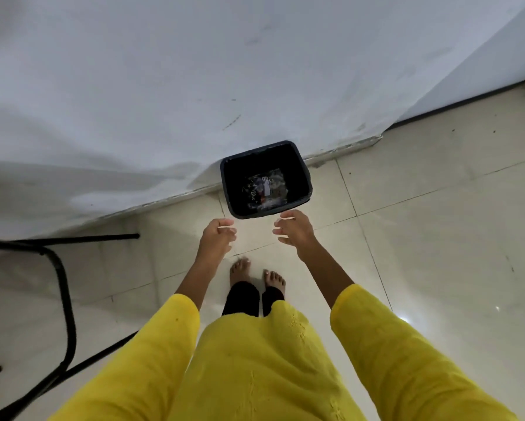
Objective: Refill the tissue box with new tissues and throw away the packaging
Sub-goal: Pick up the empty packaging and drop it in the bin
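Observation:
A black rectangular waste bin (303, 177) stands on the tiled floor against the white wall. Crumpled clear plastic packaging (265, 189) with a white label lies at its bottom. My left hand (217, 237) hovers just below the bin's near rim, fingers loosely curled, holding nothing. My right hand (294, 227) hangs at the bin's near right corner, fingers spread and empty. No tissue box is in view.
A black metal chair frame (60, 287) stands at the left. The white wall (164, 86) runs diagonally behind the bin and meets a second wall at the right. My bare feet (256, 273) stand on the cream floor tiles close to the bin.

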